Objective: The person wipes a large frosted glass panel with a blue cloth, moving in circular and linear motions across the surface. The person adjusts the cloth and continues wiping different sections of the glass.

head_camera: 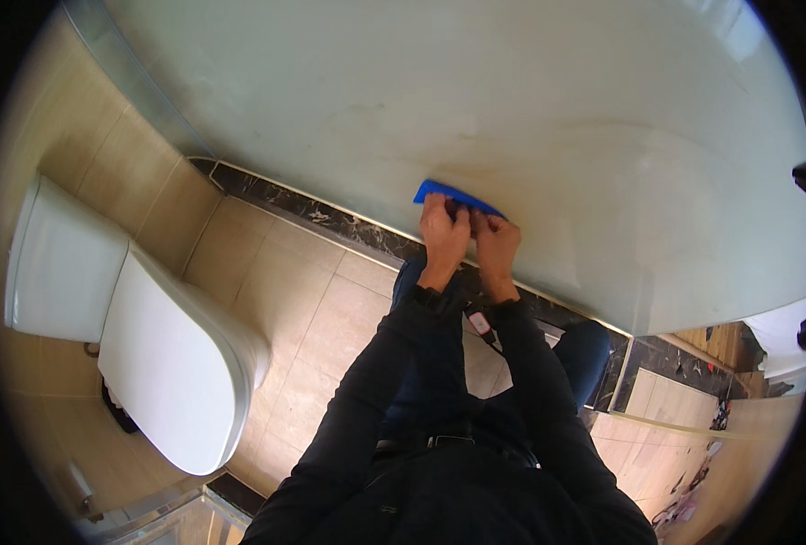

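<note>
A flat blue strip (pixel 459 196), whose exact kind I cannot tell, lies against the frosted glass panel (pixel 348 143) in front of me. My left hand (pixel 444 225) grips it near its left part, with the fingertips bent over its lower edge. Close beside it, my right hand (pixel 497 238) holds the right part of the same strip. Something dark shows between the fingers, mostly hidden by them. Faint brownish smears mark the glass around the strip.
Dark marbled stone edging (pixel 321 214) runs along the foot of the glass. A white toilet with its lid (pixel 171 368) down stands to the left on beige floor tiles (pixel 307 300). Between my forearms hangs a small device on a cord (pixel 481 323).
</note>
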`<state>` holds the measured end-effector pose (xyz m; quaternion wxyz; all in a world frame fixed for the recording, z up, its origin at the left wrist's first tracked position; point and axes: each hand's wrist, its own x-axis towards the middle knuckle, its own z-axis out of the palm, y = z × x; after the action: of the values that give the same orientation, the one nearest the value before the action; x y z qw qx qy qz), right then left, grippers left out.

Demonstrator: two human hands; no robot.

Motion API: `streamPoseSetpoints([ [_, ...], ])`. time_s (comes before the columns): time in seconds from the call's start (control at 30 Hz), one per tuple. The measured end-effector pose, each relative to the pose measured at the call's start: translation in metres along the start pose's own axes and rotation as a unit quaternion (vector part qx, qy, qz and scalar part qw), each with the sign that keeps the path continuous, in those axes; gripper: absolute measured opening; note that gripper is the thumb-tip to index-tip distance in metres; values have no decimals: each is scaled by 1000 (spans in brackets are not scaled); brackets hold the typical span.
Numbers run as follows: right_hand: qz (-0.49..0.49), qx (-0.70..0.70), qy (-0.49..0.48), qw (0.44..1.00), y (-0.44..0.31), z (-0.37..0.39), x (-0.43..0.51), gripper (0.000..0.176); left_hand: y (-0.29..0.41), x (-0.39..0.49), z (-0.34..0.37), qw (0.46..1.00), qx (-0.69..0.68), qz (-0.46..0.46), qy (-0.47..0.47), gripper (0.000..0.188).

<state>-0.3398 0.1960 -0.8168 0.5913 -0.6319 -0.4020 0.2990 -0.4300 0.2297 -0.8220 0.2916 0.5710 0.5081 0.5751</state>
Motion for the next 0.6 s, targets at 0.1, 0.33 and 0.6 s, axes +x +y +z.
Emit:
streamPoseSetpoints([
  [0.1,-49,85,-13,995,-18,21,9,23,12,35,-17,996,-47,71,33,17],
  [0.33,-37,-27,-135,990,3,118,19,23,-50,89,-78,989,-26,-120,76,26],
  [0.6,-4,-162,-200,966,90,125,19,28,-145,59,-65,958,172,-229,33,40],
])
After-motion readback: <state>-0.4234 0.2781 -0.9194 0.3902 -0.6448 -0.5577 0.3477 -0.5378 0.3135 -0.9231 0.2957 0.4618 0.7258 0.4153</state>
